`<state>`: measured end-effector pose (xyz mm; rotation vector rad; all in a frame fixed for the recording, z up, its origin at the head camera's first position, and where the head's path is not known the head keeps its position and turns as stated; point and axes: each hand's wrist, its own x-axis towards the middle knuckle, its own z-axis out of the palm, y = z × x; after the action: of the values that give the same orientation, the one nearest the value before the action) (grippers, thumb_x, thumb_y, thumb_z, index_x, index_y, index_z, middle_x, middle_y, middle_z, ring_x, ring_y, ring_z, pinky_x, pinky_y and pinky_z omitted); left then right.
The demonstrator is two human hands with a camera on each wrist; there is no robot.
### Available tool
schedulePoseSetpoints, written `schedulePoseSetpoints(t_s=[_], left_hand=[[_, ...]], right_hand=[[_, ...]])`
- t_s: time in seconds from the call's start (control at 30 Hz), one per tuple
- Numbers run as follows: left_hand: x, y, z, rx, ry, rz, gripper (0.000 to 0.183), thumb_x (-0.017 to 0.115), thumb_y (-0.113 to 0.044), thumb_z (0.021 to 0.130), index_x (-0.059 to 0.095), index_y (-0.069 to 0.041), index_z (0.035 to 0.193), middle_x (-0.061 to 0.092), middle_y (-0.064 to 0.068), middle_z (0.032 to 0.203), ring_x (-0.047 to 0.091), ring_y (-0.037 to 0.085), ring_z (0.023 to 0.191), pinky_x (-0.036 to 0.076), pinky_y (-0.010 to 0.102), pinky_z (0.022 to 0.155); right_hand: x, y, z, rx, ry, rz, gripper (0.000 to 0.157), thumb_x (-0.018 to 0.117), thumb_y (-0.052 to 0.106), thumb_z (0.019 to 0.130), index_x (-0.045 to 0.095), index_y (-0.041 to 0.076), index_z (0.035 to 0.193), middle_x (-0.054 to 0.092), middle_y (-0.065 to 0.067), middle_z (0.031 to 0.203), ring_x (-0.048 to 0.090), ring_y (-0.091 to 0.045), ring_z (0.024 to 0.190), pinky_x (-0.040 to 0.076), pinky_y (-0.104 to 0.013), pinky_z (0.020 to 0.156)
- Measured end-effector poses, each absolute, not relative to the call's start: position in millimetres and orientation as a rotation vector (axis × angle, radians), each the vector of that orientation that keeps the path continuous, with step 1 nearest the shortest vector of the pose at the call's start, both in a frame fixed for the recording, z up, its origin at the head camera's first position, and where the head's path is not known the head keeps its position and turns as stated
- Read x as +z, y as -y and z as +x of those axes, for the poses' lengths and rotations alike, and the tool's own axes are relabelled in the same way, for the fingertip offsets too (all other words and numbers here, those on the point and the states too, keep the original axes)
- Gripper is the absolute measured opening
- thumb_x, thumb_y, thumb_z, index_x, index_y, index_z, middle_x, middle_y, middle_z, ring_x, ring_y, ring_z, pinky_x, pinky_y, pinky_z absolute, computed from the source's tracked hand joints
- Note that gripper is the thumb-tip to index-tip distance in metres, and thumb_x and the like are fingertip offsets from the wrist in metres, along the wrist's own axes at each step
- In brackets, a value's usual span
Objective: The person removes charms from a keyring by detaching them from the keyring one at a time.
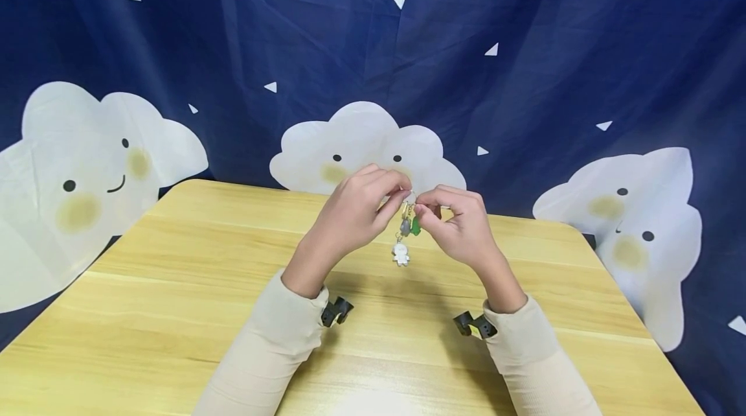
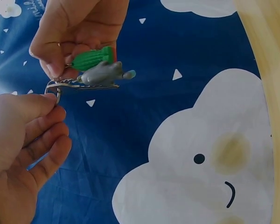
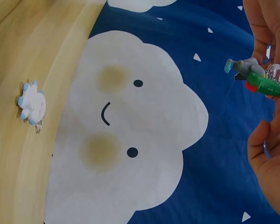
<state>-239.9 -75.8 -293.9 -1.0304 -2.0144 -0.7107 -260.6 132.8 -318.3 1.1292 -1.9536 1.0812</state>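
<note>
My left hand [image 1: 364, 205] pinches a metal key ring [image 2: 52, 88] between thumb and forefinger, above the table. Facing it, my right hand [image 1: 460, 225] pinches at the same ring, close to the chain of a green charm [image 2: 91, 59] with a red end. Beside this hangs a grey animal-shaped charm [image 2: 102, 74] with a pale blue tip, along with a slim metal piece [image 3: 274, 72]. Below the hands, a white figure charm [image 3: 32, 103] with blue tips and a small clasp lies on the table, apart from the ring. Fingers partly hide the ring.
The light wooden table [image 1: 233, 312] stands before a dark blue curtain [image 1: 326, 34] printed with white clouds and triangles. Small black cameras, one left [image 1: 336, 311] and one right [image 1: 474, 324], sit at the sleeve cuffs.
</note>
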Motion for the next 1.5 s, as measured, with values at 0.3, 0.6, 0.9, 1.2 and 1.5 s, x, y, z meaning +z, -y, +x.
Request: schedulePoseSetpoints(t_s=[0.3, 0.6, 0.9, 1.2, 1.5], left_hand=[[-293.6, 73.0, -240.9, -0.733, 2.046, -1.057, 0.004, 0.062, -0.005, 0.099, 0.065, -0.005, 0.097, 0.068, 0.002, 0.088, 0.058, 0.018, 0.081, 0.049, 0.026, 0.072], [-295.8, 72.5, -241.1, -0.766, 2.037, -1.076, 0.006, 0.063, -0.001, 0.092, 0.062, -0.007, 0.093, 0.065, 0.001, 0.085, 0.057, 0.017, 0.082, 0.049, 0.027, 0.072], [-294.8, 73.4, -240.5, -0.792, 2.028, -1.103, 0.007, 0.064, 0.0, 0.092, 0.063, -0.006, 0.091, 0.066, 0.002, 0.087, 0.057, 0.018, 0.084, 0.049, 0.027, 0.076], [-293.1, 75.9, -240.0, -0.911, 1.998, -1.078, 0.008, 0.064, 0.001, 0.09, 0.062, -0.007, 0.091, 0.063, 0.001, 0.082, 0.057, 0.015, 0.078, 0.05, 0.025, 0.071], [-293.0, 74.6, -240.4, -0.958, 1.953, -1.116, 0.01, 0.062, 0.002, 0.088, 0.06, -0.007, 0.09, 0.06, 0.001, 0.081, 0.056, 0.015, 0.077, 0.051, 0.027, 0.07]], right_hand=[[-313.6, -134.3, -256.6, 1.101, 1.919, 1.147, 0.017, 0.064, 0.0, 0.087, 0.073, 0.012, 0.08, 0.058, 0.006, 0.065, 0.05, -0.01, 0.061, 0.038, -0.021, 0.055], [-309.8, -134.8, -252.4, 1.1, 1.909, 1.185, 0.016, 0.064, -0.001, 0.088, 0.072, 0.011, 0.08, 0.059, 0.005, 0.066, 0.051, -0.01, 0.062, 0.04, -0.021, 0.057], [-306.5, -135.2, -248.0, 1.114, 1.947, 1.206, 0.017, 0.066, -0.002, 0.088, 0.073, 0.011, 0.081, 0.062, 0.005, 0.07, 0.052, -0.01, 0.063, 0.041, -0.021, 0.058], [-306.8, -135.1, -246.1, 1.126, 1.98, 1.227, 0.018, 0.067, -0.004, 0.088, 0.072, 0.012, 0.082, 0.063, 0.005, 0.072, 0.052, -0.01, 0.063, 0.042, -0.021, 0.058], [-304.6, -134.3, -243.2, 1.158, 1.928, 1.224, 0.017, 0.065, -0.003, 0.087, 0.072, 0.011, 0.08, 0.062, 0.004, 0.069, 0.051, -0.01, 0.061, 0.04, -0.022, 0.057]])
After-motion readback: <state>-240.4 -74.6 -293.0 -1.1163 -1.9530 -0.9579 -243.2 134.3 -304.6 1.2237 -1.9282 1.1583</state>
